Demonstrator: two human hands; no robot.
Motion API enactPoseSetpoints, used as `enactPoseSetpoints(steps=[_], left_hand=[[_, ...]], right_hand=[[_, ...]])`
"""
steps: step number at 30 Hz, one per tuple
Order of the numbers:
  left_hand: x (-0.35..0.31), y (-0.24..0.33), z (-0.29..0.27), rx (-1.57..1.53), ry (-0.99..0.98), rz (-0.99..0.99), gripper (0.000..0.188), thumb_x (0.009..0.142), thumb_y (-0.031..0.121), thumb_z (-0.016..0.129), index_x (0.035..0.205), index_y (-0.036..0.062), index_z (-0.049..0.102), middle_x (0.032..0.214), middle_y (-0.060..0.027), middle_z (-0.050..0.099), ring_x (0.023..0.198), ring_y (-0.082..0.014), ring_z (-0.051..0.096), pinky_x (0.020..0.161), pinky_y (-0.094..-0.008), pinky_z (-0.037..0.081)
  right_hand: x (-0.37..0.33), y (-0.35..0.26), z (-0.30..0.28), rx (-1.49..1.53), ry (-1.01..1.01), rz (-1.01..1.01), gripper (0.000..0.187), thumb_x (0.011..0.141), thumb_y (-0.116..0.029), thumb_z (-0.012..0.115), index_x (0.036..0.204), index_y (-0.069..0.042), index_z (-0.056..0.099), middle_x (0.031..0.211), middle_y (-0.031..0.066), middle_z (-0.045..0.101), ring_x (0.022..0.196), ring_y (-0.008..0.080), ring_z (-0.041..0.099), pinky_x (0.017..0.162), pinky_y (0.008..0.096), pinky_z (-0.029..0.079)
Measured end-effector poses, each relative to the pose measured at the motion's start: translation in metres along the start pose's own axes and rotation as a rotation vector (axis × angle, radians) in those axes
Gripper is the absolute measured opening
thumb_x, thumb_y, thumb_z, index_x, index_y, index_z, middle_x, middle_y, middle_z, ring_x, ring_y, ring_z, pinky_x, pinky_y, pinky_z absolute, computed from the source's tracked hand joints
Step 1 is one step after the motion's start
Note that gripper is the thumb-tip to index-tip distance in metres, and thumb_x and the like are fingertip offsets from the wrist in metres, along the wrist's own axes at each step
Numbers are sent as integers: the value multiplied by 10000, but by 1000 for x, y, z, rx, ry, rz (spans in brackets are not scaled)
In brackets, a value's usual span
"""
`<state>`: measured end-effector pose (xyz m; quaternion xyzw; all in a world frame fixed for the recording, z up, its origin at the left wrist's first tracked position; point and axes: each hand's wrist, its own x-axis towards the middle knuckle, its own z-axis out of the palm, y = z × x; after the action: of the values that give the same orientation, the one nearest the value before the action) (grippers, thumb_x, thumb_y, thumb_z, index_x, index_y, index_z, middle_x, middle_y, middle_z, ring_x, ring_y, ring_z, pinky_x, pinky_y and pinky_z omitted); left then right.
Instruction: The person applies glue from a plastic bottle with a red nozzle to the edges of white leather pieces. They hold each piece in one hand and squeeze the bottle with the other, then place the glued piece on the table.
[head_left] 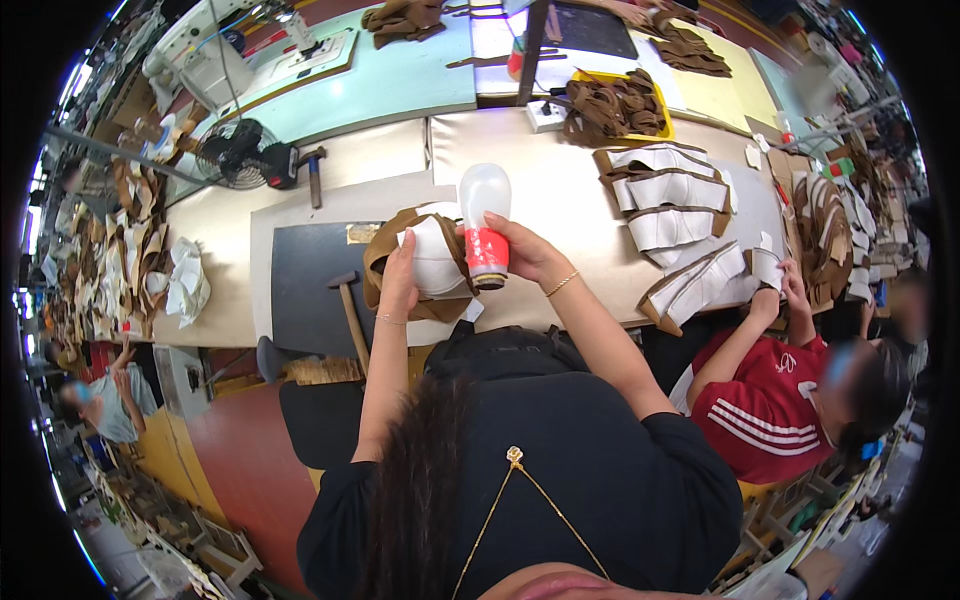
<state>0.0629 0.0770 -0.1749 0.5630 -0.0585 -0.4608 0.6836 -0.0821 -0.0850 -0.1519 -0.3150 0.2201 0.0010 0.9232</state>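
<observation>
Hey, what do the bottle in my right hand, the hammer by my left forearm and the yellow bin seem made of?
Bottle: likely plastic with a satin finish, since its body looks cloudy and translucent. Hammer: the handle seems wooden, going by its tan colour; the dull, dark head suggests metal. Yellow bin: probably smooth plastic, given its even bright colour, but brown pieces hide much.

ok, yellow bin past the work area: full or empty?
Filled: brown pieces heap inside the yellow bin and spill over its left side.
</observation>
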Motion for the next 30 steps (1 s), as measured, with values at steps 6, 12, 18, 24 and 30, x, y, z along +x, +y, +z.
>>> enactPoseSetpoints(steps=[6,12,18,24,30], left_hand=[[-16,0,-26,415,95,71,713,908,553,356,1200,-88,466,1204,-153,525,1095,-216,498,933,-325,386],[-15,9,-48,836,396,136,796,901,611,263,1000,-115,573,942,-203,620,907,-248,566,825,-362,408],[-38,63,-67,-466,216,241,499,933,419,410,1167,-16,482,1133,-116,564,1021,-238,557,879,-362,454],[-105,148,-63,-548,76,552,648,883,534,416,1261,8,426,1215,-147,513,1061,-284,541,923,-427,434],[-65,119,-61,-766,-308,217,625,880,486,432,1253,-15,429,1182,-171,539,1059,-299,546,907,-435,447]], right_hand=[[17,1,11,75,-62,158,574,893,-457,480,1177,42,489,988,93,602,847,152,597,796,311,507],[24,-5,13,80,4,105,566,901,-436,480,1203,42,456,1055,96,593,863,172,596,799,314,507],[30,-17,-28,107,137,78,537,887,-436,505,1155,30,501,1041,97,603,863,170,605,790,305,510],[36,-7,-49,194,168,62,513,882,-413,527,1139,31,508,1018,107,601,858,178,605,790,313,510],[29,-11,-49,112,214,-21,518,882,-399,532,1143,46,478,1008,113,594,880,189,596,805,329,505]])
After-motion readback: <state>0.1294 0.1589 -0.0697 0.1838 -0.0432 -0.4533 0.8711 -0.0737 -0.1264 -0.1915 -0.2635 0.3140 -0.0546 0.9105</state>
